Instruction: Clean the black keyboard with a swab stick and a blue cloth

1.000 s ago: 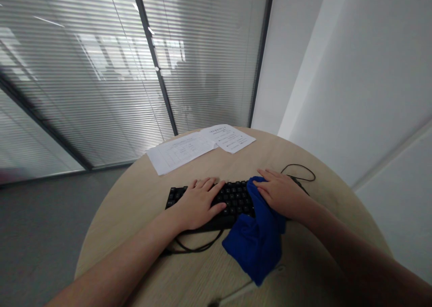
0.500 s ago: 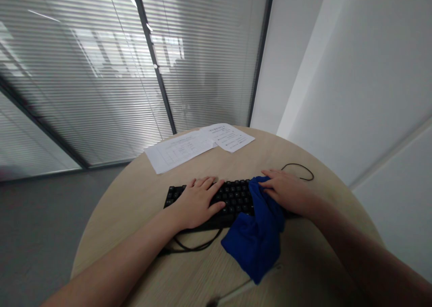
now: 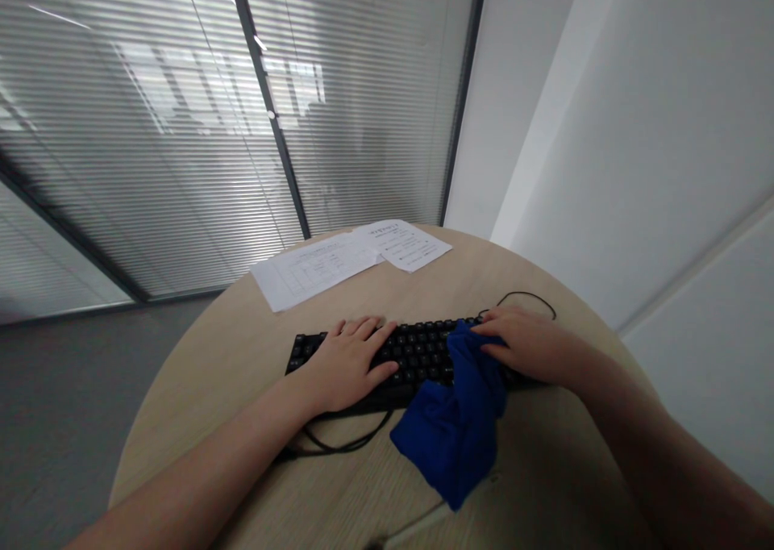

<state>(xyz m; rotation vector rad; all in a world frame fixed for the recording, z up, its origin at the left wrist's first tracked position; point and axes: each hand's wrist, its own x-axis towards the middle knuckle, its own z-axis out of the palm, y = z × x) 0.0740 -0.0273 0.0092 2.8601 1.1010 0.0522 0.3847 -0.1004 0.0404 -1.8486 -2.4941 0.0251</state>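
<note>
A black keyboard [image 3: 423,348] lies across the round wooden table. My left hand [image 3: 347,364] rests flat on its left half with fingers spread. At the keyboard's right part, my right hand [image 3: 523,340] has its fingers closed on the upper end of a blue cloth [image 3: 463,421]. The cloth drapes over the keys and hangs past the near edge onto the tabletop. Its folds and my right hand cover part of the right-hand keys.
Printed papers [image 3: 320,268] lie at the table's [image 3: 254,348] far side. A black cable [image 3: 339,451] loops in front of the keyboard, and a thin black cord [image 3: 535,294] curls behind it. A thin light-coloured stick [image 3: 417,526] lies near me, partly under the cloth. A white wall stands at right.
My right hand has shifted slightly to the right and nearer to me over the keyboard, pulling the cloth's top end with it. The left hand stays put. The whole view has drifted a little.
</note>
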